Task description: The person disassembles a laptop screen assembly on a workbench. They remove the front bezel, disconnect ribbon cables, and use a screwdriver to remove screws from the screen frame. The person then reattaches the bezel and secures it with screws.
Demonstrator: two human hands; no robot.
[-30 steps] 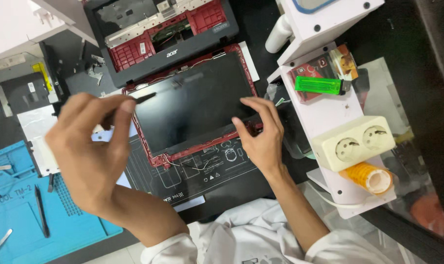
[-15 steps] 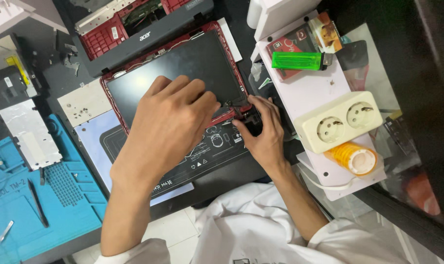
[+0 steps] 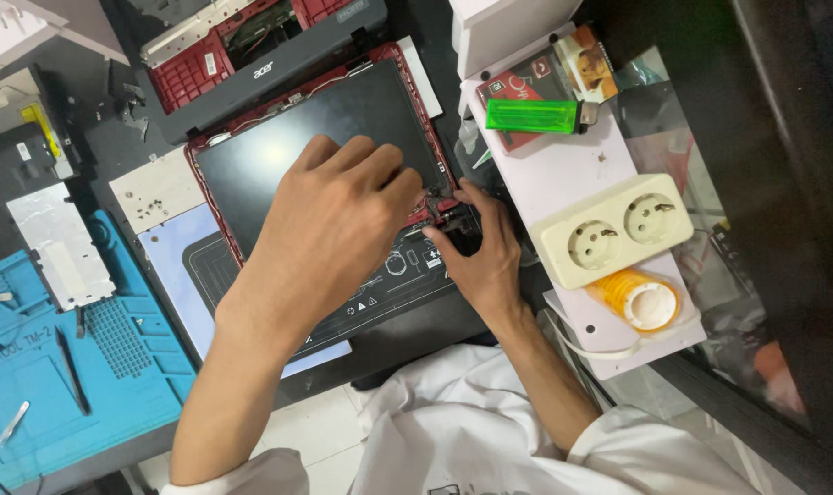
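A dark laptop screen panel (image 3: 288, 156) lies flat in a red frame (image 3: 193, 174) on a black mat. My left hand (image 3: 334, 229) hovers over the panel's lower right part, seen from the back, with its fingers curled down at the corner. Whether it pinches anything there is hidden. My right hand (image 3: 480, 252) rests on that same lower right corner, thumb and fingers gripping the frame by the hinge. The two hands' fingertips nearly touch.
An opened laptop base (image 3: 251, 64) with red insides lies beyond the screen. A blue work mat (image 3: 31, 385) with tweezers (image 3: 72, 371) is at the left, beside a silver plate (image 3: 59, 247). A white shelf (image 3: 572, 165) at the right carries a green lighter (image 3: 531, 115), a double socket (image 3: 609, 229) and an orange roll (image 3: 636, 298).
My left hand came from the left of the screen across to its lower right corner. My right hand stayed at that corner. The view shifted, so the laptop sits higher in frame.
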